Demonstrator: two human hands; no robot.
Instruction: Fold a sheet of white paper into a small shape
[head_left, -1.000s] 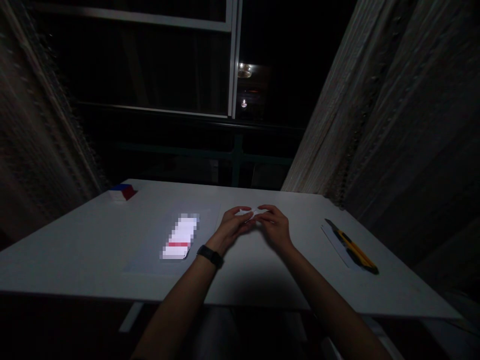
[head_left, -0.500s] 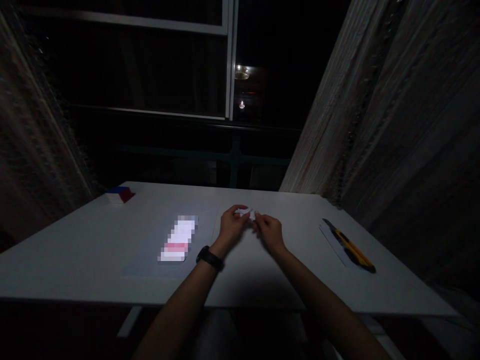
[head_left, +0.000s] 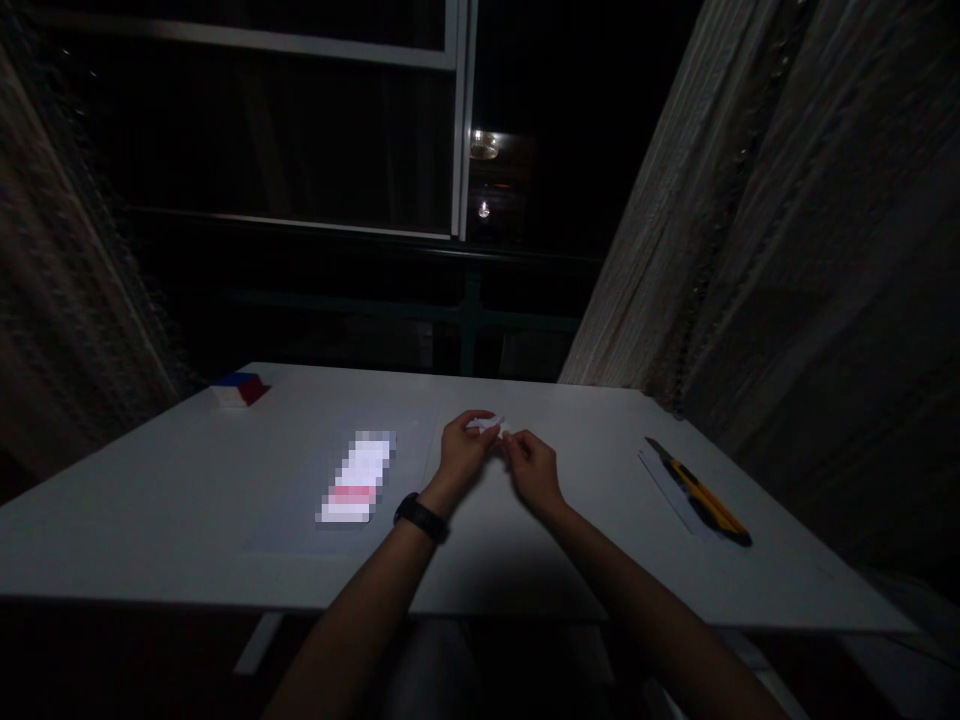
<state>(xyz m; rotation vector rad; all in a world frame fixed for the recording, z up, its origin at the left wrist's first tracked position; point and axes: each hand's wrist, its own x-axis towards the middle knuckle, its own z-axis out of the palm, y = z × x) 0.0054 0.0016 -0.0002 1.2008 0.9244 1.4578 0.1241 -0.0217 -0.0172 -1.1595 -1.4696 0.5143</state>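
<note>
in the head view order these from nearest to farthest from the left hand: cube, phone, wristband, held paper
From the left hand:
1. Held paper: between its fingers.
2. Wristband: on the wrist, just behind the hand.
3. Phone: left of the hand.
4. Cube: far left corner of the table.

Your table (head_left: 165, 500) stretches out before you. Over its middle, the paper (head_left: 491, 425) is in your left hand (head_left: 463, 448), with your right hand (head_left: 535, 468) just to the right of it. The watch (head_left: 421, 516) is on your left wrist. Left of your hands, the phone (head_left: 358, 475) lies on a sheet (head_left: 281, 530); beyond it, near the far left corner, sits the cube (head_left: 238, 389). Well to your right lies the cutter (head_left: 705, 495), a slip (head_left: 666, 487) along its left side. Behind the table is the window (head_left: 300, 140).
</note>
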